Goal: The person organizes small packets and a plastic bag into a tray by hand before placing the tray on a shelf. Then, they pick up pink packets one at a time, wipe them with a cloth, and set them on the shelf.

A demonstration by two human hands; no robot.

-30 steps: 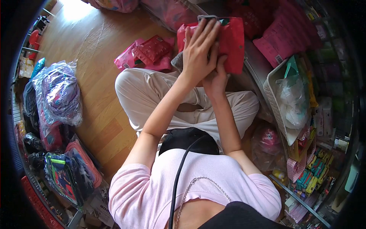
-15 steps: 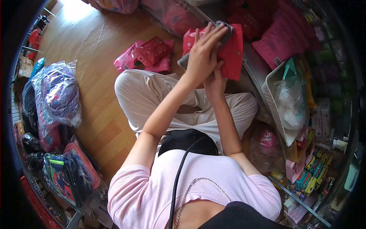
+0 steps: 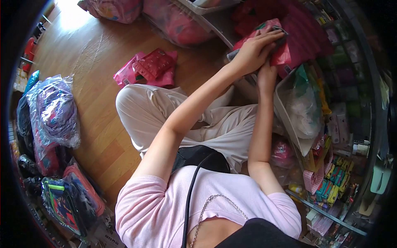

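My left hand (image 3: 251,53) lies over a grey cloth (image 3: 233,54), holding it against a shiny pink-red plastic package (image 3: 283,56). Grey edges of the cloth show on both sides of the hand. From below, my right hand (image 3: 267,75) grips the package's lower edge; its fingers are partly hidden behind the package. Both hands are at the upper right, just in front of a stack of similar pink packages (image 3: 308,37).
A white basket (image 3: 288,118) with clear plastic bags stands right of my knee. Two or so pink packages (image 3: 155,66) lie on the wooden floor (image 3: 97,124). Plastic-wrapped bags (image 3: 53,111) line the left side. Small boxed goods (image 3: 337,180) sit at the lower right.
Both hands have moved right with the package and cloth, closer to the pink stack. The view has shifted slightly; the package is now tilted more and partly overlaps the stack.
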